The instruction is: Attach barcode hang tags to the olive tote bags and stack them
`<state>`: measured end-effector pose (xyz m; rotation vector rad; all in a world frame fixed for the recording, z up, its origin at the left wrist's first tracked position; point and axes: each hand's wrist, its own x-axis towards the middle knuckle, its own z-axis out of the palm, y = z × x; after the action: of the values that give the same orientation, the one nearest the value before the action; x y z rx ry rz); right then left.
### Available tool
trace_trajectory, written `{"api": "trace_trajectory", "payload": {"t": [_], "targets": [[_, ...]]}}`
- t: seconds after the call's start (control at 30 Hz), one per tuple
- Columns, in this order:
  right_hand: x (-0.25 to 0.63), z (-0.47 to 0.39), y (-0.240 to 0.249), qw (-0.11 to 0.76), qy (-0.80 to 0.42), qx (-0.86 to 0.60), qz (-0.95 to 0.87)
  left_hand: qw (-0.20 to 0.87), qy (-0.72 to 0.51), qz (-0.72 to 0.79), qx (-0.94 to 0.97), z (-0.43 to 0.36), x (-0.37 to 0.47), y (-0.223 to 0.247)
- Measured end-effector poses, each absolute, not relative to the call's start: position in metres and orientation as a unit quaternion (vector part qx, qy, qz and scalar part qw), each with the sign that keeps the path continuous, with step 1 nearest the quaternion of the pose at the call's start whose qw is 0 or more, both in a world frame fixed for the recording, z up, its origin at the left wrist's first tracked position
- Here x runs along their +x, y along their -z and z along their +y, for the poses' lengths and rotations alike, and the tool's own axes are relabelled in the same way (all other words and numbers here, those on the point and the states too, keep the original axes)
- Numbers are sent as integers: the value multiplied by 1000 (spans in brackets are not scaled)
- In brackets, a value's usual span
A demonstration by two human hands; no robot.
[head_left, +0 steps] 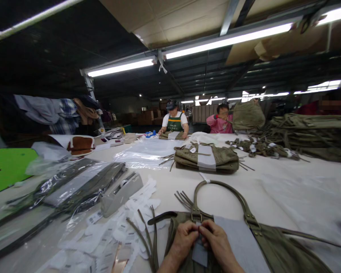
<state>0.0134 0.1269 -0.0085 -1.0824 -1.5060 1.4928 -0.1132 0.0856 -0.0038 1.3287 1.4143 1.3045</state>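
Olive-green fabric handbag with brass-toned fittings (287, 244) lies on the white-topped worktable (166, 193), right at the near edge of view, its looped olive handle (233, 189) reaching away across the surface. Pale grey paper band (240, 239) over the body of the bag. Left hand (183, 239) and right hand (216, 238), both bare, meet above the bag just below the near end of the loop; thumb and forefinger of each closed together, clamped at the upper end of a small flat grey tag (200, 256), which hangs below them. Exact grip partly hidden by the knuckles. Left of the bag: loose olive cords (143, 235), then a heap of white printed paper labels (122, 231) beside a grey box-shaped dispenser (121, 194). Farther left, a dark olive bag in clear plastic (85, 185). Beyond the handle, a second olive bag with a pale paper band (227, 162) sits on the table. Across the table, one co-worker in a green apron (174, 123) has both hands at a folded olive piece (165, 135); another wears pink (222, 127), near a raised olive bag (247, 115)
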Motion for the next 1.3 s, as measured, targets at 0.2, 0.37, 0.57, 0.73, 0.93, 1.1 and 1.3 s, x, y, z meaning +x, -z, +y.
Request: {"api": "trace_trajectory", "payload": {"t": [0.2, 0.37, 0.57, 0.73, 0.93, 1.1, 1.3], "targets": [[16, 128, 8, 367, -601, -413, -578, 398, -503, 564, 520, 85, -114, 3], [15, 128, 9, 369, -604, -412, -574, 407, -508, 561, 511, 86, -114, 7], [11, 126, 12, 380, -560, -428, -599, 410, -517, 573, 486, 88, -113, 13], [9, 126, 18, 380, -546, -438, -604, 412, -521, 574, 478, 88, -112, 12], [8, 127, 11, 371, -537, -450, -610, 412, -524, 582, 466, 86, -109, 8], [7, 126, 13, 367, -527, -444, -625, 419, -523, 585, 457, 85, -108, 7], [7, 125, 19, 365, -491, -452, -649, 415, -519, 586, 464, 86, -109, 8]]}}
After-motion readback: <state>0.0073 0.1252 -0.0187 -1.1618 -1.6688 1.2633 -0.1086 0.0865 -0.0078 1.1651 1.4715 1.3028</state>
